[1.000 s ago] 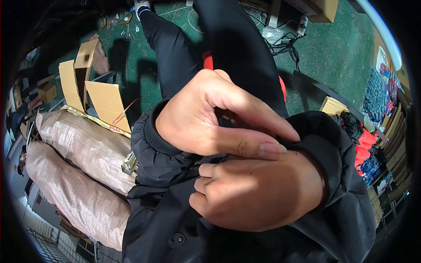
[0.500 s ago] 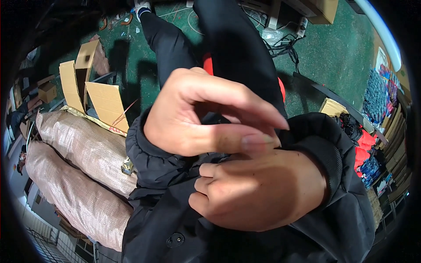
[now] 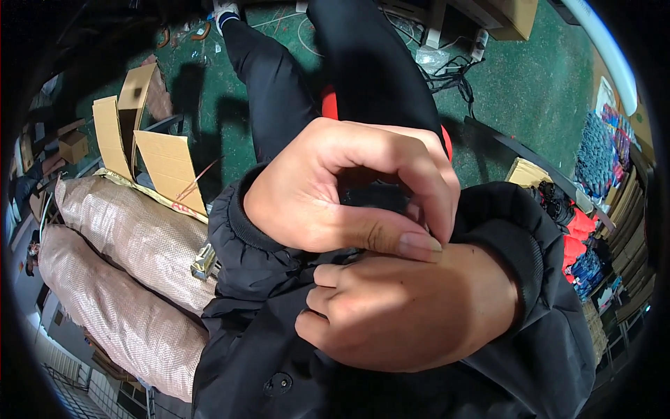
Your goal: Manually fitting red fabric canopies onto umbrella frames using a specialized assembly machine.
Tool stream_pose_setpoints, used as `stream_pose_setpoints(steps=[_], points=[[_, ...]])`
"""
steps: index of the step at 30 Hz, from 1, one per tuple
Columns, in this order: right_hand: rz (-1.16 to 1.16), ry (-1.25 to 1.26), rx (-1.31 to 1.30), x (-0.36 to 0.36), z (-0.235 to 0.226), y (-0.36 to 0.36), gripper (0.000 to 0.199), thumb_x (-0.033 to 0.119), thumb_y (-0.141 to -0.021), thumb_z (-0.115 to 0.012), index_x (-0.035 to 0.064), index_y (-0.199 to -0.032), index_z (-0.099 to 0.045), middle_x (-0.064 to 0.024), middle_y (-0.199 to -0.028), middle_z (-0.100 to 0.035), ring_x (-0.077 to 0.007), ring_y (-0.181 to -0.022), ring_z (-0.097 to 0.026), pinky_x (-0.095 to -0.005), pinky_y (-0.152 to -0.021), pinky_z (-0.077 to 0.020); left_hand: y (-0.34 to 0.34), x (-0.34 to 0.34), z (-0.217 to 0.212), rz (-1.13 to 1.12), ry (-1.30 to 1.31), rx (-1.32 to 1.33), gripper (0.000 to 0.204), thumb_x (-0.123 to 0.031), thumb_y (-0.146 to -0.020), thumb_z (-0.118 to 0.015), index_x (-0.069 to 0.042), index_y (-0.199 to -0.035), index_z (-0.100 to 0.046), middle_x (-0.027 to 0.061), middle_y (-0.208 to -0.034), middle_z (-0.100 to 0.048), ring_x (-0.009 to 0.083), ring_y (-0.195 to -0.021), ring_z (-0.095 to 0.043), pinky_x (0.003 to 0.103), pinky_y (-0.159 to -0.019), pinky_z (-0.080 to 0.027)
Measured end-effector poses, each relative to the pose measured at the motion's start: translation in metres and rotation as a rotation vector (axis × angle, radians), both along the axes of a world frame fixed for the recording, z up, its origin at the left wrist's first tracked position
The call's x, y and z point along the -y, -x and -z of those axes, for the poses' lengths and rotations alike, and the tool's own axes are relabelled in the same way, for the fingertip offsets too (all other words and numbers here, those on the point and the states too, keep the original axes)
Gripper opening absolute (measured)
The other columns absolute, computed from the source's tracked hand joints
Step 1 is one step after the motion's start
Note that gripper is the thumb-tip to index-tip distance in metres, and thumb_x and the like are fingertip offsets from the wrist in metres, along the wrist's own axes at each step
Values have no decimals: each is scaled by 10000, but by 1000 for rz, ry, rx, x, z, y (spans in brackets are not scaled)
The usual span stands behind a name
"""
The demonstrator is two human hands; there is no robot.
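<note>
My left hand (image 3: 349,188) arches over the back of my right hand (image 3: 412,314). Its thumb and index fingertips meet in a pinch close to the right wrist, low against the skin. Anything between those tips is too small or too hidden to tell. My right hand lies back upward across my black jacket (image 3: 335,384), with its fingers curled under. The palm is hidden, so I cannot see whether it holds anything. Black cuffs surround both wrists.
Two long pale pink woven sacks (image 3: 125,300) lie at my left, beside an open cardboard box (image 3: 167,164). Black cables (image 3: 453,77) trail over the green floor (image 3: 516,91). Red and blue textiles (image 3: 579,237) are piled at the right. A red piece (image 3: 329,103) shows between my legs.
The index finger of my left hand has bent down to the thumb, closing the gap between their tips. That hand has shifted slightly right. My right hand has hardly moved.
</note>
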State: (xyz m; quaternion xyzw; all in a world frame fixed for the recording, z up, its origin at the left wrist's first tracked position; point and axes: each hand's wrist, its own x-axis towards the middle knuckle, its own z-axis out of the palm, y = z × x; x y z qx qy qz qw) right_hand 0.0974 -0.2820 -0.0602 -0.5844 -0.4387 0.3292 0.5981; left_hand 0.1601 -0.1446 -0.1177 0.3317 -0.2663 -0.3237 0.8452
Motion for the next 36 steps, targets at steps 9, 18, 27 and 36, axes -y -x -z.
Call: stream_pose_setpoints(steps=[9,18,27,36], points=[[27,-4,25,-4,-8,-11,134,118,-747,-684,1,-746,-618,-161,-717,-639,-339,-646,-644,-399,-580,-514,-8,5,-3,64,-65,51,122,-36,-793,-803,42,-852,-729,269,-1028,-685,240,-826,-636,345,-755,-533],[12,89,236,-4,-14,-6,180,212,-728,-649,89,-705,-519,-22,-613,-488,-167,-627,-548,-239,-625,-467,-17,5,-6,167,-52,103,107,21,-848,-746,28,-947,-705,198,-1134,-665,231,-968,-647,360,-873,-507],[63,2,197,-5,-11,-3,188,213,-725,-662,71,-722,-538,-34,-626,-513,-173,-643,-575,-258,-598,-481,-9,5,-2,25,-26,195,96,-52,-894,-669,43,-895,-668,282,-1208,-593,259,-947,-640,362,-849,-518],[-51,57,395,-4,-26,-27,162,216,-773,-617,81,-748,-530,-10,-634,-470,-163,-667,-565,-235,-669,-479,-12,-14,2,-62,-269,-198,221,-175,-1003,-646,-14,-856,-614,130,-818,-668,155,-713,-641,270,-694,-515]])
